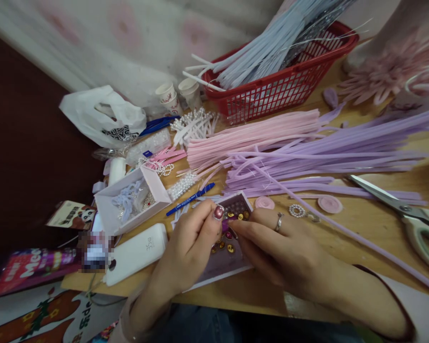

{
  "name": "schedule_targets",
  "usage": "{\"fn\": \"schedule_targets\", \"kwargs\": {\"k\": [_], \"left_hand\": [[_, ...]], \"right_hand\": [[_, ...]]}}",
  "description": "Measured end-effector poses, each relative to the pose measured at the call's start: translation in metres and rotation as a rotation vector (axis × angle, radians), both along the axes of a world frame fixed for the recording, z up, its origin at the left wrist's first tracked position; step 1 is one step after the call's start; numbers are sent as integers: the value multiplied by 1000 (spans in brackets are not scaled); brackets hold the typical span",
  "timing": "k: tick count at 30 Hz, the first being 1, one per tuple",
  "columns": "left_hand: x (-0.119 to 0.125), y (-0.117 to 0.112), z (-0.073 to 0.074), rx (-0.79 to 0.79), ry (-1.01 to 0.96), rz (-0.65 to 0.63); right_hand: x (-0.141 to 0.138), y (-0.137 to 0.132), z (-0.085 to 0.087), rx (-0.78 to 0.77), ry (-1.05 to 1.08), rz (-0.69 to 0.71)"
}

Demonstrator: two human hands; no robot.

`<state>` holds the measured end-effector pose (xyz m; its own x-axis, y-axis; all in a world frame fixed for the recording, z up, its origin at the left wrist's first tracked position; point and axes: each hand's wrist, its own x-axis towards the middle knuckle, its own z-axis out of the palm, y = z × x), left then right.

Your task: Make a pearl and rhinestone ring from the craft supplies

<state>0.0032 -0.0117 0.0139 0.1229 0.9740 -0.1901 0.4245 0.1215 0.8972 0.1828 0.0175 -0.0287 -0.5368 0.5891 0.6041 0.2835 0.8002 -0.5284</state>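
My left hand (189, 245) and my right hand (279, 247) meet over a small purple tray of round gems (232, 252) at the table's near edge. The fingertips of both hands pinch together above the tray, on something too small to make out. A ring sits on my right hand. A long purple pipe cleaner (343, 231) runs from the pile past my right hand. Two small pink coiled discs (329, 204) and a pearl-rimmed ring (296, 210) lie just beyond my right hand.
Piles of pink pipe cleaners (253, 136) and purple pipe cleaners (343, 157) cover the middle. A red basket (271, 95) holds white ones at the back. Scissors (407, 214) lie right. A white box (128, 200), blue pen (189, 199), white power bank (136, 255) and plastic bag (103, 116) lie left.
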Motion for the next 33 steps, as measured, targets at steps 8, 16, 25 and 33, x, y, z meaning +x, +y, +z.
{"fn": "schedule_targets", "kwargs": {"k": [8,16,25,33], "left_hand": [[0,0,-1,-63,-217,13],[1,0,0,-55,-254,-5],[1,-2,-3,-35,-277,-30],[1,0,-1,57,-211,11]], "right_hand": [[-1,-2,-4,-63,-55,-2],[-1,0,4,-75,-83,-20],[1,0,-1,-52,-47,19],[3,-2,7,-239,42,15]]}}
